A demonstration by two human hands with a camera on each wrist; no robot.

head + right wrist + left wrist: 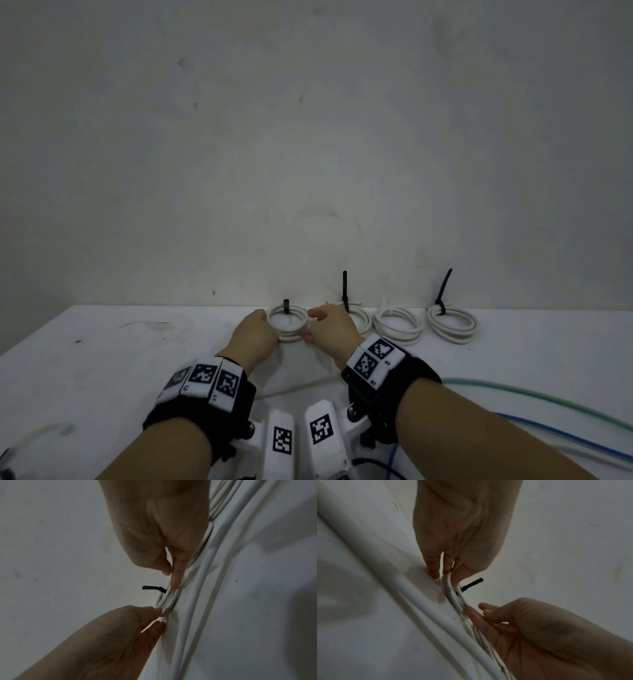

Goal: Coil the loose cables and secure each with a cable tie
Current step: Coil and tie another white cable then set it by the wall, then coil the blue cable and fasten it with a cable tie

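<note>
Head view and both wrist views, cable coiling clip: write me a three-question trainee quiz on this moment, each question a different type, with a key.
1. True or false: four white cable coils lie in a row along the wall on the table.
2. Multiple choice: the leftmost coil is touched by A) the left hand only, B) the right hand only, C) both hands, D) neither.
3. Fill in: the cable tie on the leftmost coil is coloured ____.

Key
1. True. One of them, the second coil, is partly hidden behind the right hand.
2. C. Each hand holds one side of the coil.
3. Black. Its short tail stands up from the far side of the coil.
</note>
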